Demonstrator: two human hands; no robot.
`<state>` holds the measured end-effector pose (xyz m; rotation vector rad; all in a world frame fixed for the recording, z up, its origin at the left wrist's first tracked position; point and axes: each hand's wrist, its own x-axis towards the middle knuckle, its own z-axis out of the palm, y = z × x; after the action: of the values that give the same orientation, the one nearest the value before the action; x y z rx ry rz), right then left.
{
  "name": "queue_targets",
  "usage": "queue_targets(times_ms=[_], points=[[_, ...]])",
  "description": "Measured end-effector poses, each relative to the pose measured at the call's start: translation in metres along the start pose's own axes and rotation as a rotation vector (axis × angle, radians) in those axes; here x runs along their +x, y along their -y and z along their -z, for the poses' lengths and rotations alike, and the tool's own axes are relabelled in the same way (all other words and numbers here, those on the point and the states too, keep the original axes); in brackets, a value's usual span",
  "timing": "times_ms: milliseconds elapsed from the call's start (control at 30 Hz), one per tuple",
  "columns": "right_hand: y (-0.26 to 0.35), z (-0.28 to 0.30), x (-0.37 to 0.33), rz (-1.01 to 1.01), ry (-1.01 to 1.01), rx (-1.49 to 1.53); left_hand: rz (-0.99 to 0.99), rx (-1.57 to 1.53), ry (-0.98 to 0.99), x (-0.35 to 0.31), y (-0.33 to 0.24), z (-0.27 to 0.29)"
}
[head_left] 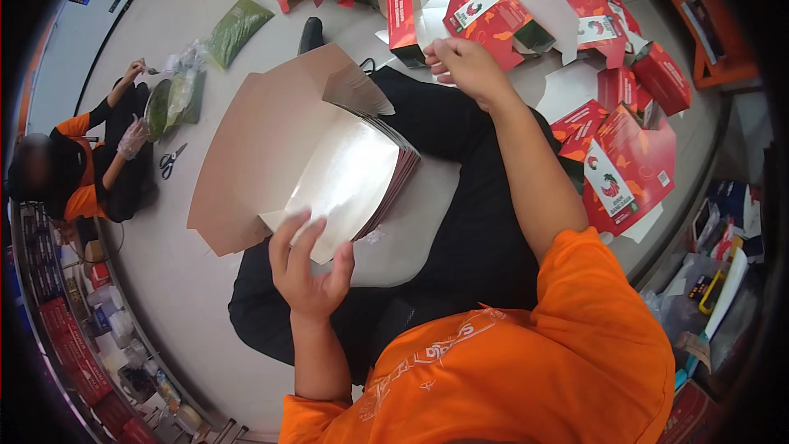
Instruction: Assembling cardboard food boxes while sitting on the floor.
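Between my bent legs stands a stack of nested folded cartons, brown-grey and shiny inside, with a tall flap leaning to the left. My left hand is at the stack's near edge, fingers spread; contact with the carton cannot be made out. Farther forward and to the right, my right hand hangs over my leg with loosely bent fingers and nothing visible in it. Just beyond it, a red carton lies at the near side of a loose heap of printed red cartons.
More red cartons spread along my right side. At the left, a co-worker in orange and black sits by bags of green contents. Black scissors lie on the floor. Shelves with packages line the lower left; clutter fills the right.
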<state>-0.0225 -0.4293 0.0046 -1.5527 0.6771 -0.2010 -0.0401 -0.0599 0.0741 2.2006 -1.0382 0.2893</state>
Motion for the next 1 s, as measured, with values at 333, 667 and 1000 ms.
queue_targets(times_ms=[333,667,1000], points=[[-0.021,-0.063,-0.024,0.237,0.56,-0.506,0.4,0.107,0.773,0.085,-0.01,-0.017],[-0.051,-0.087,-0.043,-0.388,0.757,0.044,0.282,0.207,0.857,0.092,-0.012,-0.024],[-0.054,-0.105,-0.053,-0.298,0.53,-0.01,0.269,0.128,0.863,0.099,-0.001,-0.024]])
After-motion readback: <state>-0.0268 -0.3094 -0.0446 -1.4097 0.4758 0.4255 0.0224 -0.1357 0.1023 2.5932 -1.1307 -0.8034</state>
